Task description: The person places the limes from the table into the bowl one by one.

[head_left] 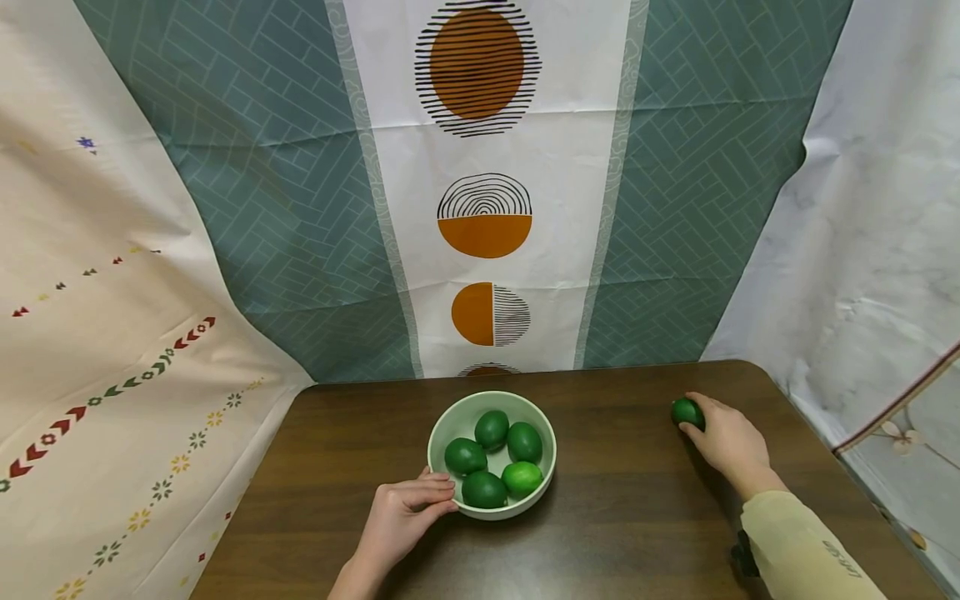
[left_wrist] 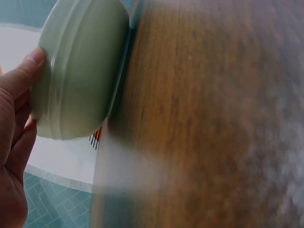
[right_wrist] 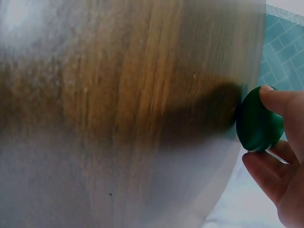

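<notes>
Near the middle of the table sits a pale green bowl (head_left: 492,515), upright. Inside it lie several dark green limes (head_left: 483,490) and one brighter green lime (head_left: 522,478). My left hand (head_left: 405,510) grips the bowl's left side at the rim; the left wrist view shows the bowl's smooth outer wall (left_wrist: 83,71) with fingertips against it. Off to the right, my right hand (head_left: 727,437) holds a single dark green lime (head_left: 686,412) between thumb and fingers. In the right wrist view that lime (right_wrist: 256,121) is low at the tabletop, its shadow beside it.
The dark brown wooden table (head_left: 615,533) has a rounded far right corner. Behind it hangs a teal and white patterned cloth (head_left: 483,150). A cream printed cloth (head_left: 135,350) hangs at the left, and a pale marbled cloth (head_left: 862,250) at the right.
</notes>
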`<action>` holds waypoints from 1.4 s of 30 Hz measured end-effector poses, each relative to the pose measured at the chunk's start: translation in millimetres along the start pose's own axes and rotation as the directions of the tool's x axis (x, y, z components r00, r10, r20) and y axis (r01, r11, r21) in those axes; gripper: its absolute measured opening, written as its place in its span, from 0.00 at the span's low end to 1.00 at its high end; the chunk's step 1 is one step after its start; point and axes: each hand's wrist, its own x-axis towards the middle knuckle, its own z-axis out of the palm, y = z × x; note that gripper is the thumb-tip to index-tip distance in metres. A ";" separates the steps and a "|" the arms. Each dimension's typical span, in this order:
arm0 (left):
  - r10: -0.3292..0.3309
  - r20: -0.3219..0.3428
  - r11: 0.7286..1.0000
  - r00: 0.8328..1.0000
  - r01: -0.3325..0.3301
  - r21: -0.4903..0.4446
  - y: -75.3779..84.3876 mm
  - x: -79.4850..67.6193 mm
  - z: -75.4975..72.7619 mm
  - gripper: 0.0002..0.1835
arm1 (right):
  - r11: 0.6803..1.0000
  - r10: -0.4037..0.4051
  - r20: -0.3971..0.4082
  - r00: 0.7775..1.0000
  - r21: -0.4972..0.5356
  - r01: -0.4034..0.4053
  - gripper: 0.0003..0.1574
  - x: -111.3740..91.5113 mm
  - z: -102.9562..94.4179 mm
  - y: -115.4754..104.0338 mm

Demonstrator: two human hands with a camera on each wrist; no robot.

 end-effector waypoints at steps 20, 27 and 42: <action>0.005 0.004 1.000 1.000 -0.005 0.001 0.2 0.4 -0.4 0.12 | 1.000 -0.009 -0.018 1.000 0.028 0.009 0.39 -0.7 0.3 2.1; -0.017 0.009 1.000 1.000 0.017 0.003 0.4 -0.6 -0.7 0.12 | 1.000 -0.004 -0.014 1.000 0.030 0.004 0.39 -0.8 0.9 2.7; 0.004 0.003 1.000 1.000 -0.004 0.005 -0.8 0.1 -0.9 0.12 | 1.000 -0.014 -0.003 1.000 0.027 0.014 0.39 0.5 1.6 6.0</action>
